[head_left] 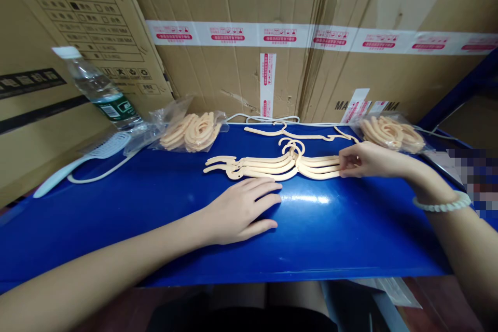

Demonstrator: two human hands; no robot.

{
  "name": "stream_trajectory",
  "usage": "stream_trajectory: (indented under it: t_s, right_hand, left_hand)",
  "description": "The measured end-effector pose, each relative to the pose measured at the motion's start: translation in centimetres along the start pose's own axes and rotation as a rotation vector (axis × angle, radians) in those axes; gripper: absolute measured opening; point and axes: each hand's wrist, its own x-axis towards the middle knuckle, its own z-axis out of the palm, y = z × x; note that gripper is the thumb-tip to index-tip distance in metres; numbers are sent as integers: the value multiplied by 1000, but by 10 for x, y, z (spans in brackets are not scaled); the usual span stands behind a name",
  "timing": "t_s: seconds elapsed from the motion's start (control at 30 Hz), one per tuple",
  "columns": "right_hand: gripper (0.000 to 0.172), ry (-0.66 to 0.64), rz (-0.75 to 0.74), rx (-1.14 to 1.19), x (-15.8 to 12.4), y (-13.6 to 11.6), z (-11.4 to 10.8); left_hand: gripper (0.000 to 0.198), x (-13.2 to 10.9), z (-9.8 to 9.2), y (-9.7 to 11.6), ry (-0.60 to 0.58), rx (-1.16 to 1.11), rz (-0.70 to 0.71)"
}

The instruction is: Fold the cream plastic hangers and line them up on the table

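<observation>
Several beige folding hangers (268,166) lie in an overlapping stack on the blue table (330,238), their hooks bunched at the middle. My right hand (356,160) pinches the right arms of this stack, and its fingers hide their ends. My left hand (249,207) lies palm down just in front of the stack, fingers stretched out and apart, holding nothing. Behind the stack is a separate beige hanger (303,135), its right arm bent upward at the joint.
Clear bags of folded beige hangers sit at the back left (194,132) and back right (391,132). A water bottle (105,93) leans at the left near a pale blue brush (89,158). Tall cardboard boxes (233,72) line the back, with a white cable (249,116) along their base.
</observation>
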Motion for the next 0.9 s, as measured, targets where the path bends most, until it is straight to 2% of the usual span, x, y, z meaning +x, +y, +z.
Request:
stream_trajectory:
  t_s: [0.23, 0.4, 0.53, 0.67, 0.77, 0.83, 0.9]
  right_hand:
    - [25, 52, 6, -15, 3, 6, 4]
    - [24, 63, -6, 5, 3, 3, 4]
    - [29, 24, -10, 30, 2, 2, 2]
    - [42, 7, -25, 55, 1, 0, -1]
    - [50, 99, -29, 61, 0, 0, -2]
    - [49, 212, -31, 47, 1, 1, -2]
    - [45, 328, -34, 24, 2, 1, -2]
  left_hand:
    - [42, 0, -1, -3, -45, -50, -43]
    - [38, 0, 0, -1, -8, -71, -67]
    - [35, 1, 0, -1, 12, -75, -67]
    - [30, 1, 0, -1, 34, -74, -61]
    - [22, 1, 0, -1, 51, -60, -48]
    - [11, 1, 1, -1, 77, -57, -33]
    - [9, 2, 2, -1, 110, -30, -30]
